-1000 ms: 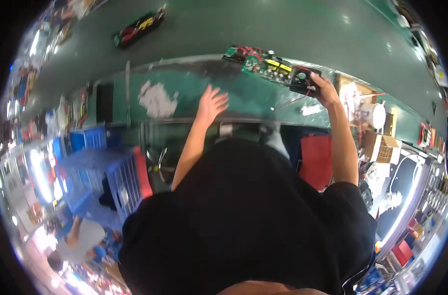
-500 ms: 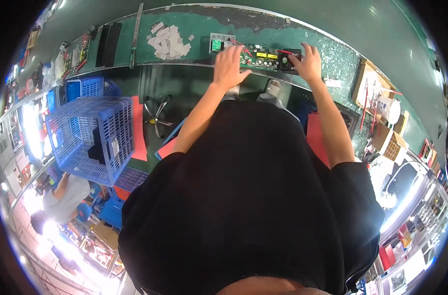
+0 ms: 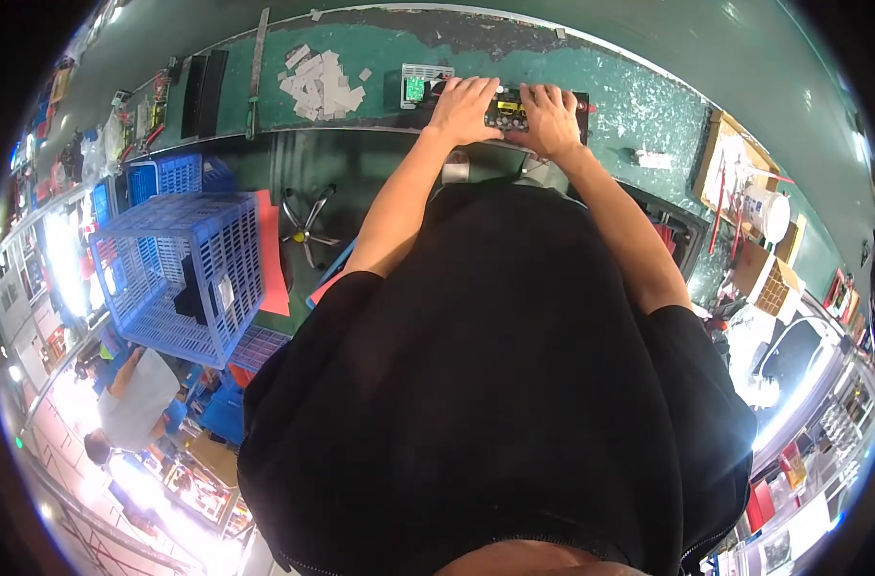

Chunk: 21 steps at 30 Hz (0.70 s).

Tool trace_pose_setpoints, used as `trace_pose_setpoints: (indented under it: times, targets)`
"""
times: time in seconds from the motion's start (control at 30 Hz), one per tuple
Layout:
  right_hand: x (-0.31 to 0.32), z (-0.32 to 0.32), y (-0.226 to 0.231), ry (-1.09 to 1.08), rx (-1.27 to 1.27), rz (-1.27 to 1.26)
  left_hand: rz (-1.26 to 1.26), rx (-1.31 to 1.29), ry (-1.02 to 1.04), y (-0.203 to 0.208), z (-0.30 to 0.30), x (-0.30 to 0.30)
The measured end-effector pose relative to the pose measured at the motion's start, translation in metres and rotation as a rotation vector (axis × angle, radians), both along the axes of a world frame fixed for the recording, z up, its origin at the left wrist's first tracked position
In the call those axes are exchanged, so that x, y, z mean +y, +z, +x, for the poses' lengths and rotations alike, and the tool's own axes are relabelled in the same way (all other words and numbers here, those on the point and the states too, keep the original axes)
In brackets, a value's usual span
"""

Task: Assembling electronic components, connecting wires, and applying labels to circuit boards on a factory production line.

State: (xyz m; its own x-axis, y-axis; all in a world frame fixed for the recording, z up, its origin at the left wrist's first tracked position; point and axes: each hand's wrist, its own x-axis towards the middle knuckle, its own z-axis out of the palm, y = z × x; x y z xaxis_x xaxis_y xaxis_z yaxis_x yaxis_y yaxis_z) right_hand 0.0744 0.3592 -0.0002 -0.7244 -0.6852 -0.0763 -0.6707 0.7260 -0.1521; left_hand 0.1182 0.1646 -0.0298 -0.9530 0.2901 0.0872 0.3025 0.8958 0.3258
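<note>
A long circuit board (image 3: 507,109) with yellow-labelled parts and dark components lies at the near edge of the green workbench (image 3: 389,72). My left hand (image 3: 464,112) grips its left part, fingers reaching over to the far side and thumb along the near edge. Close beside it, my right hand (image 3: 552,122) holds the right part in the same way, thumb pointing left. Much of the board is hidden under both hands. A perforated metal casing (image 3: 441,71) with a small green board (image 3: 415,88) shows left of my left hand. A dark end piece (image 3: 582,108) sticks out past my right hand.
White paper pieces (image 3: 324,86) lie in a pile left of the board, beyond them a long metal strip (image 3: 258,72) and black bars (image 3: 203,93). A blue crate (image 3: 192,269) stands at left. A wooden tray (image 3: 720,158) and white tub (image 3: 767,213) are at right.
My right hand has moved left along the board, closer to my left hand, and taken hold of it. My left hand has shifted slightly right and closed on the board.
</note>
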Motion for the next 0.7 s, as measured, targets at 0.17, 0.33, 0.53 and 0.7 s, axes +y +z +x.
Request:
trace_pose_setpoints:
  times: [0.17,0.33,0.53,0.7]
  targets:
    - [-0.002,0.002,-0.002,-0.006,0.029,0.006,-0.040,-0.012,0.055,-0.002,0.001,0.004]
    - [-0.004,0.003,-0.002,-0.018,0.078,-0.080,-0.108,-0.022,0.008,-0.002,-0.004,0.003]
    - [-0.003,0.001,-0.004,-0.019,0.046,-0.028,-0.115,0.029,-0.011,-0.008,-0.007,0.001]
    - [-0.005,0.003,-0.003,-0.019,0.053,-0.014,-0.091,0.017,-0.004,-0.011,-0.006,0.000]
